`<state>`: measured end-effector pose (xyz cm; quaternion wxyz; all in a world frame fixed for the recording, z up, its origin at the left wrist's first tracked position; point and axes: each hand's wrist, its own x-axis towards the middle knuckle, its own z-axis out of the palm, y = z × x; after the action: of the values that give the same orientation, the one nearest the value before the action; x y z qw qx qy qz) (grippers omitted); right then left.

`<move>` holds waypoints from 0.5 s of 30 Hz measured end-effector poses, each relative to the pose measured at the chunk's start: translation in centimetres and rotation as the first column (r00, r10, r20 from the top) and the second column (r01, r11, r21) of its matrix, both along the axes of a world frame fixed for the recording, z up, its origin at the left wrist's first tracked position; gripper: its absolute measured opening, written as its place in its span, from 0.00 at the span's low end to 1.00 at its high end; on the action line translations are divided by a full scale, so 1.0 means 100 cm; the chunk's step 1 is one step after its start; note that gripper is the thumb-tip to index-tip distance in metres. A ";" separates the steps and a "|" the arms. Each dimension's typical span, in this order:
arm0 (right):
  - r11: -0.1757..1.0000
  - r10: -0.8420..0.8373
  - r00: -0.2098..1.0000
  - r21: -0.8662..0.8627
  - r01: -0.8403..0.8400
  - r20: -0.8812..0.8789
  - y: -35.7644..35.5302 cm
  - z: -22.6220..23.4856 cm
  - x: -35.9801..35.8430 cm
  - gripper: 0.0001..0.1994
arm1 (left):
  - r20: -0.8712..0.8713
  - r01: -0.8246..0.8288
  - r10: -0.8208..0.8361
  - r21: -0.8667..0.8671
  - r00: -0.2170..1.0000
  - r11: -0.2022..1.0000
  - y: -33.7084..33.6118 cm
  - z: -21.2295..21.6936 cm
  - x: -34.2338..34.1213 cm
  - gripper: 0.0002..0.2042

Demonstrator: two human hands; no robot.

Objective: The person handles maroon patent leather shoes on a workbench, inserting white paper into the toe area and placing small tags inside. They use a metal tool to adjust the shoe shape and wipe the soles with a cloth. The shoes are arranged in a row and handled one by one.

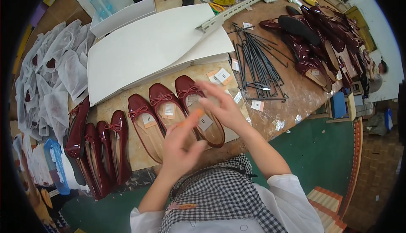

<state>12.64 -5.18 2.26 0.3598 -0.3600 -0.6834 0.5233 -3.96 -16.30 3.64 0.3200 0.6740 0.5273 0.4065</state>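
Three dark red ballet flats with bows and paper tags lie side by side on the table before me: a left shoe [136, 104], a middle shoe [159, 92] and a right shoe [185, 84]. Over the middle and right shoes hovers my left hand [182, 150], blurred, its fingers apart; something orange shows on or by its fingertips. My right hand [222, 108] is above the right shoe, fingers stretched out, and nothing shows in it. A tag [205, 122] on the right shoe's insole is visible between the hands. The hands partly cover both shoes.
More red flats [120, 148] stand along the left edge, beside shoes in white wrapping [63, 72]. White sheets [148, 42] are stacked behind. Black hooked rods [260, 64], loose tags [222, 76] and a heap of red shoes [313, 42] are to the right.
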 end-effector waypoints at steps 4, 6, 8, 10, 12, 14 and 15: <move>0.817 0.258 0.815 -0.334 -0.471 -0.518 -0.047 0.031 -0.018 0.28 | 0.917 0.534 0.134 -0.332 0.376 0.778 -0.010 0.030 0.018 0.52; 0.646 0.327 0.709 -0.400 -0.650 -0.625 -0.052 0.043 -0.014 0.26 | 0.988 0.607 0.149 -0.096 -0.036 0.789 -0.020 0.020 0.014 0.51; 0.566 0.392 0.668 -0.407 -0.717 -0.632 -0.058 0.050 -0.012 0.27 | 0.940 0.639 0.134 0.104 -0.313 0.762 -0.026 0.010 0.015 0.51; 0.571 0.440 0.684 -0.407 -0.713 -0.581 -0.064 0.048 -0.012 0.28 | 0.899 0.658 0.101 0.231 -0.425 0.716 -0.024 0.004 0.016 0.51; 0.615 0.461 0.739 -0.423 -0.665 -0.492 -0.065 0.042 -0.009 0.29 | 0.959 0.708 0.002 0.209 -0.285 0.675 -0.013 0.003 0.012 0.49; 0.682 0.425 0.821 -0.463 -0.567 -0.380 -0.058 0.034 0.000 0.31 | 0.983 0.725 -0.155 0.040 0.094 0.688 0.007 0.019 -0.003 0.45; 0.712 0.379 0.859 -0.485 -0.508 -0.343 -0.053 0.028 0.010 0.32 | 0.912 0.695 -0.228 -0.081 0.341 0.714 0.026 0.032 -0.015 0.43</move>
<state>13.62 -10.52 5.04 0.1739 -0.2136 -0.5221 0.8072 -5.45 -13.65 6.83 0.7902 0.4074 0.1535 0.4314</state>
